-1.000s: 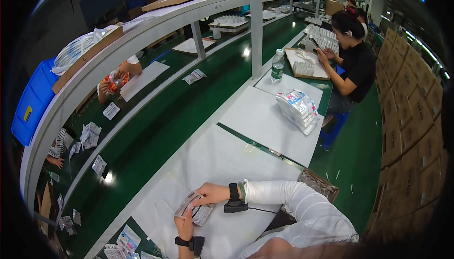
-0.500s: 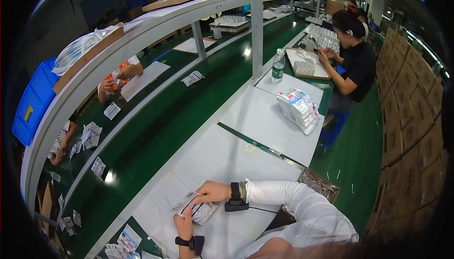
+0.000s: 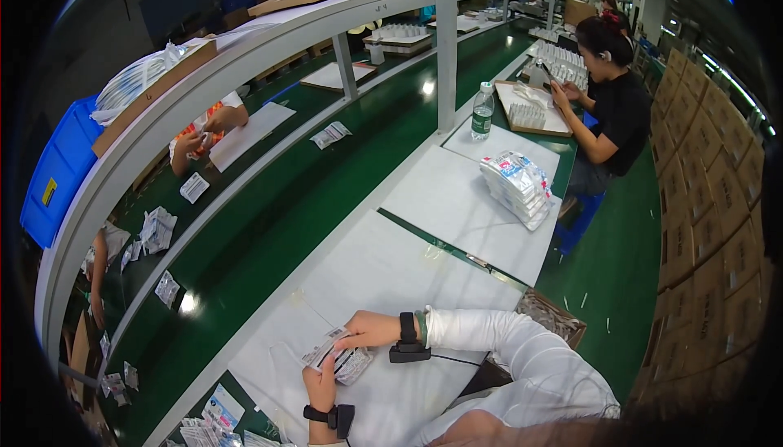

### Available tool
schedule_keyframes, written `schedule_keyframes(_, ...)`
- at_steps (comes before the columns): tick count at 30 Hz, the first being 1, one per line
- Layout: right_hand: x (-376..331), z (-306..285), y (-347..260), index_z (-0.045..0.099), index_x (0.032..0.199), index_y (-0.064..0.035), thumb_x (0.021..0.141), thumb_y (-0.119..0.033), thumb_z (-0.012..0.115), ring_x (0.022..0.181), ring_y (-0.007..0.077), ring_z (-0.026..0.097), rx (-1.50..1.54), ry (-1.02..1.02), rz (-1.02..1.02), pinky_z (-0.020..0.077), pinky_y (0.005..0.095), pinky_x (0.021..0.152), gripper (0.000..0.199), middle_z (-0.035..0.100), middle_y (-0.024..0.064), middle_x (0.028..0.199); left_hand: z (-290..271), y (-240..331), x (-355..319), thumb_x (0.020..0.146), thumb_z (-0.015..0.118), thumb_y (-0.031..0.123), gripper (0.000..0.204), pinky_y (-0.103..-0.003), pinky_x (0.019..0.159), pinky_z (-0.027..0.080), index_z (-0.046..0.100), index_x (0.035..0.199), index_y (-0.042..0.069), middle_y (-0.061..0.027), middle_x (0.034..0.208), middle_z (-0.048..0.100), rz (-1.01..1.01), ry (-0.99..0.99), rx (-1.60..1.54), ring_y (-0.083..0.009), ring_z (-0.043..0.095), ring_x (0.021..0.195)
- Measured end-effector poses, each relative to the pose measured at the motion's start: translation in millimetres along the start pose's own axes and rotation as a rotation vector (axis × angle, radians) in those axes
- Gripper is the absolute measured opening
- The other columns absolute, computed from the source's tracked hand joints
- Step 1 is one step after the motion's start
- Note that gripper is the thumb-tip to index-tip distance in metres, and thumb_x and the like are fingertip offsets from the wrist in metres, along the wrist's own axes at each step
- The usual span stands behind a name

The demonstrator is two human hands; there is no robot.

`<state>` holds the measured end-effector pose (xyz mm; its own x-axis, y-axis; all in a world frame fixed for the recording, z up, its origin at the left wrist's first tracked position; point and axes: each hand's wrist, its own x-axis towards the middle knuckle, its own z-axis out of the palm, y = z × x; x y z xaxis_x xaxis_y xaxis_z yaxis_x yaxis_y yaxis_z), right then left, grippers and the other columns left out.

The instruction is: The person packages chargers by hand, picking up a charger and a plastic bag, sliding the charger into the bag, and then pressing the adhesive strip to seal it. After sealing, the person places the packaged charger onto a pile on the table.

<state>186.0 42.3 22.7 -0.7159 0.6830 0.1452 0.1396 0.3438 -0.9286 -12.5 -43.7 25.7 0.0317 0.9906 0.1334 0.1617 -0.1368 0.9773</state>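
Observation:
A small flat printed packet (image 3: 355, 367), silvery white with dark print, lies in both my hands just above the white work surface (image 3: 424, 308). My left hand (image 3: 321, 383) grips its near left side, thumb on top. My right hand (image 3: 369, 330) comes from the right, with its fingers closed on the packet's upper edge and partly covering it. A black strap with a small box sits on each of my wrists. Beside my left wrist, at the lower edge, lie several similar packets (image 3: 220, 410).
A stack of packets (image 3: 518, 190) and a water bottle (image 3: 482, 111) stand on the far right board. A green conveyor belt (image 3: 269, 219) runs along the left, carrying scattered packets. An open carton (image 3: 555, 316) is by my right elbow. Co-workers sit across the belt and at far right.
The packet and both my hands have shifted very slightly, with the grip kept. Across the belt at far left, a co-worker's arm has swung downward.

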Motion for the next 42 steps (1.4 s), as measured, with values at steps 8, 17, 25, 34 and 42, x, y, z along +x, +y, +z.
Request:
schedule_keyframes(8,-2.2,-2.9,-6.2,0.065,0.096,0.002,0.092,-0.036,0.063,0.06,0.0154,0.055,0.016,-0.02,0.016,0.0475,0.0316,0.061,0.039,0.064,0.0166,0.072,-0.7,-7.9,-0.3,0.094,0.055,0.014,0.025,-0.029,0.077,0.048,0.064,0.105,-0.007,-0.0107,0.096,0.069,-0.044,-0.005,-0.069,-0.0151,0.062,0.087)
schedule_keyframes(17,-4.0,-4.3,-10.6,0.066,0.105,0.0005,0.09,-0.03,0.066,0.076,0.0096,0.061,0.142,-0.051,0.063,0.0504,0.0283,0.072,0.035,0.072,0.0097,0.09,-5.3,-12.7,-2.7,0.094,0.056,0.016,0.027,-0.029,0.079,0.047,0.063,0.106,-0.007,-0.0092,0.099,0.068,-0.069,-0.066,-0.087,-0.0138,0.06,0.09)
schedule_keyframes(25,-3.0,-2.1,-8.3,0.064,0.107,0.0012,0.09,-0.031,0.066,0.077,0.0122,0.063,0.093,-0.04,0.06,0.0508,0.0295,0.073,0.037,0.071,0.0138,0.09,-1.7,-11.1,-2.5,0.094,0.056,0.018,0.028,-0.029,0.077,0.047,0.063,0.104,-0.007,-0.0075,0.094,0.067,-0.056,-0.076,-0.036,-0.0126,0.059,0.086)
schedule_keyframes(34,-3.9,-5.1,-20.8,0.063,0.106,0.0012,0.088,-0.034,0.066,0.074,0.026,0.065,0.05,-0.042,-0.026,0.0503,0.0358,0.069,0.04,0.067,0.0207,0.088,-2.2,-9.4,-3.2,0.094,0.057,0.018,0.027,-0.03,0.074,0.047,0.064,0.102,-0.007,-0.0087,0.093,0.068,-0.064,-0.047,-0.06,-0.0134,0.06,0.083)
schedule_keyframes(42,-3.2,-2.3,-12.4,0.064,0.102,0.0014,0.088,-0.036,0.065,0.072,0.0338,0.064,-0.013,-0.024,-0.061,0.0498,0.0374,0.066,0.04,0.066,0.0224,0.086,4.4,8.2,-0.9,0.093,0.058,0.018,0.028,-0.031,0.076,0.048,0.064,0.103,-0.007,-0.0115,0.096,0.069,-0.031,-0.058,-0.018,-0.0152,0.062,0.086)
